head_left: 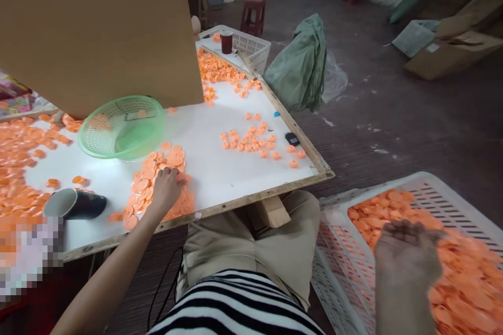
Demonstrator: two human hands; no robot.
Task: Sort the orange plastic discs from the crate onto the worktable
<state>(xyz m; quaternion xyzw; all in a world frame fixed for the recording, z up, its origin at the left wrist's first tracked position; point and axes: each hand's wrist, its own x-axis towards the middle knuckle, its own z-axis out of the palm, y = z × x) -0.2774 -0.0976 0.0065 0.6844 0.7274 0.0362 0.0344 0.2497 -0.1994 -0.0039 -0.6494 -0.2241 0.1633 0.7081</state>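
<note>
My left hand (pixel 168 188) rests on a pile of flat orange plastic discs (pixel 147 174) near the table's front edge. Its fingers are curled down into the discs, and what they hold is hidden. On my right, my right hand (pixel 408 246) is palm up above a white plastic basket (pixel 432 188) full of orange plastic pieces (pixel 467 277). The fingers of that hand are slightly bent with the thumb out to the side, and nothing shows in the palm. Some blur covers this hand.
A green mesh basket (pixel 121 128) sits behind the discs, before a tall cardboard sheet (pixel 102 26). A dark cup (pixel 84 204) lies sideways at left. Small orange cap-like pieces (pixel 251 140) and a black object (pixel 292 139) are at right. A green sack (pixel 301 63) stands beyond the wooden rim.
</note>
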